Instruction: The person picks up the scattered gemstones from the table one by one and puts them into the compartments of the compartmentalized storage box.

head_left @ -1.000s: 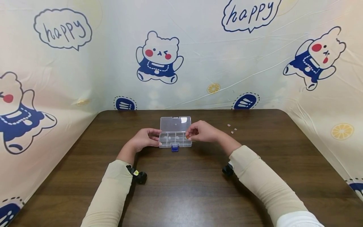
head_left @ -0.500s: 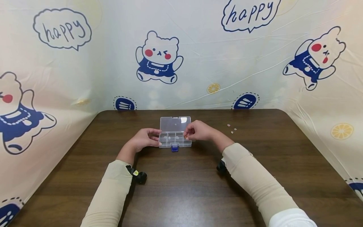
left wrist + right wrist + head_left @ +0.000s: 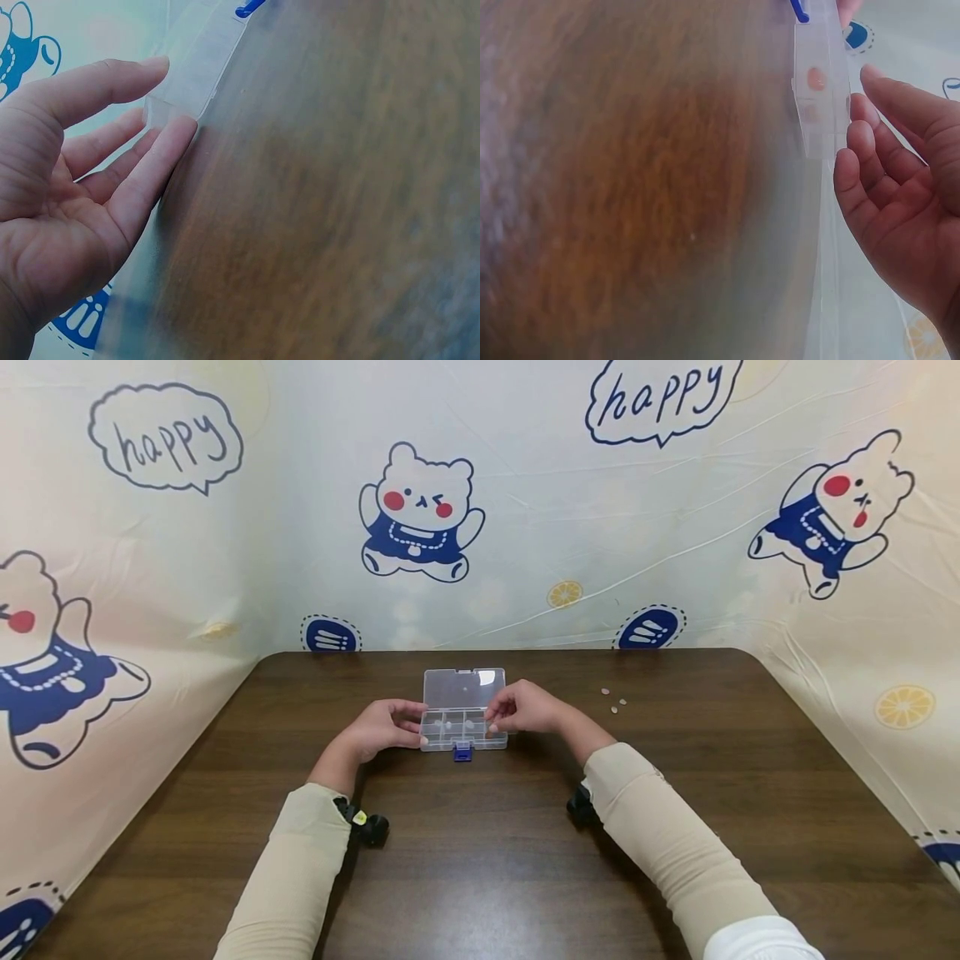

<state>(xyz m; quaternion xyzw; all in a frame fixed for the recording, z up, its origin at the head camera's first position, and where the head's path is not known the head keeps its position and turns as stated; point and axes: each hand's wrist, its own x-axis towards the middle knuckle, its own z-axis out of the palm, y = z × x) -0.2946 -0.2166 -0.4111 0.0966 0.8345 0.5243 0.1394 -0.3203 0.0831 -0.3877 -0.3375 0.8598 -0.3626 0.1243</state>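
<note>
A clear plastic compartment box (image 3: 474,741) lies on the table with its lid (image 3: 452,688) raised at the back and a blue latch (image 3: 462,752) in front. My left hand (image 3: 377,727) holds its left end, thumb at the front corner and fingers toward the back. Small pale pieces (image 3: 469,724) lie in the left and middle compartments. My right hand (image 3: 522,707) is over the right end, fingers loosely bent and apart, with nothing visible between them. An orange-pink oval piece (image 3: 816,79) shows through the front wall in the right wrist view, below the fingertips. Its kind is unclear.
Several tiny pale pieces (image 3: 614,710) lie on the dark wooden table (image 3: 465,860), right of the box. A printed cloth (image 3: 525,527) hangs behind and at both sides. Dark wrist cameras (image 3: 372,830) sit under the sleeves.
My right hand has shifted slightly left over the box and its fingers have parted from the orange piece, now lower, inside the right end. My left hand and the box have stayed still.
</note>
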